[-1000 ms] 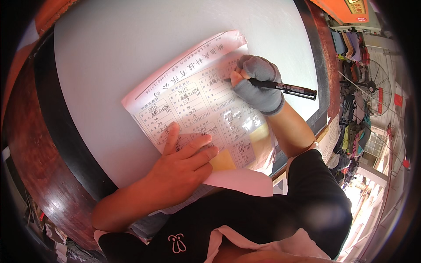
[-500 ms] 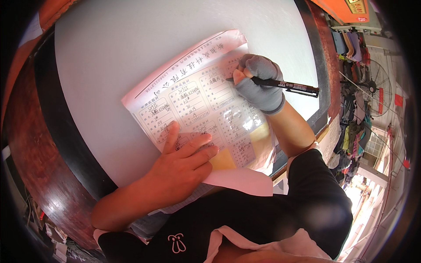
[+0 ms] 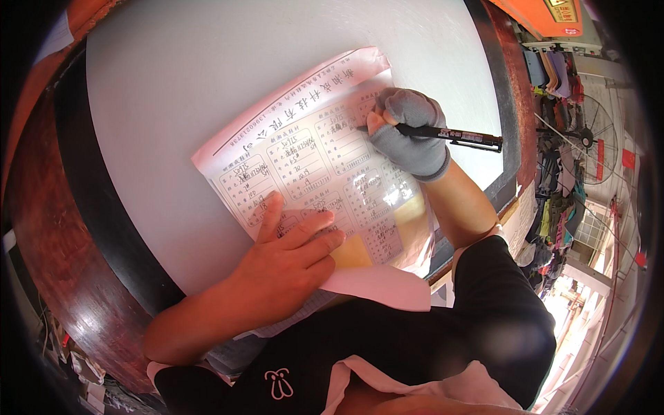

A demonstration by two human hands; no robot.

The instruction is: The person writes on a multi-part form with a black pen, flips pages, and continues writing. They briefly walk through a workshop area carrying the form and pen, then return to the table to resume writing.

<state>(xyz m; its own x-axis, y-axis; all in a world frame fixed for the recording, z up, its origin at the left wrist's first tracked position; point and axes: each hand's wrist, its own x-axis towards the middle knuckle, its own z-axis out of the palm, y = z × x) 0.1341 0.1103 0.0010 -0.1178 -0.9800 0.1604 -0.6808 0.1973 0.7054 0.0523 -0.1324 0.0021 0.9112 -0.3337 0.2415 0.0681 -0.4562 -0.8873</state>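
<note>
A sheet of printed label forms (image 3: 304, 114) lies slantwise on the pale tabletop, with several boxes filled in by hand. My left hand (image 3: 294, 245) rests flat on its lower part with fingers spread. In a grey fingerless glove, my right hand (image 3: 411, 135) grips a black pen (image 3: 453, 135), whose tip end is over a form box near the sheet's upper right. The tip itself is partly hidden by my fingers. Curling over the table's near edge, the pinkish lower end of the sheet (image 3: 380, 285) reaches my black shirt.
The pale tabletop (image 3: 166, 104) has a black border (image 3: 111, 200) and dark wood rim (image 3: 62, 228) at left. An orange machine part (image 3: 550, 17) stands at the far right corner. Beyond the right edge are a large fan (image 3: 586, 137) and hanging clothes (image 3: 553, 173).
My right hand and the pen have shifted very slightly, with a little more handwriting in the box under the pen. My left hand and the sheet stay in place.
</note>
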